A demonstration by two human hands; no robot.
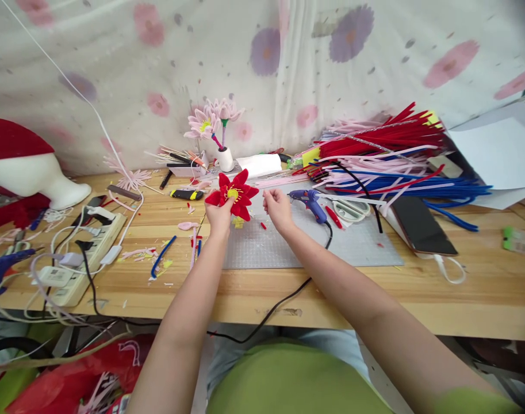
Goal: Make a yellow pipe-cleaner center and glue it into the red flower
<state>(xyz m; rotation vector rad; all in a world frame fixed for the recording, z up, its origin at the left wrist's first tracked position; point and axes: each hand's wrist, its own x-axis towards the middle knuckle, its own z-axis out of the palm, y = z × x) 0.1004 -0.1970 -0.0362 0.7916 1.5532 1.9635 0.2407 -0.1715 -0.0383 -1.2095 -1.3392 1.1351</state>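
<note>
A red flower [244, 194] with pointed fuzzy petals and a yellow centre is held up over the left part of the grey cutting mat [352, 247]. My left hand [219, 217] is closed on it, with the thumb near the centre. To its right, my right hand [278, 209] hovers above the mat with fingers curled together; whether anything small sits between the fingertips cannot be made out. Just right of that hand lies a purple glue gun [310, 204], its black cord running toward the table's front edge. White-handled scissors [351, 210] rest beyond the gun.
Bundled pipe cleaners [387, 144] in red, pink and blue fill the back right, near a phone [424, 225]. Pink flowers stand in a white vase [225, 159] at the back. A power strip [89, 259] with tangled cables and a mannequin head [33, 167] occupy the left.
</note>
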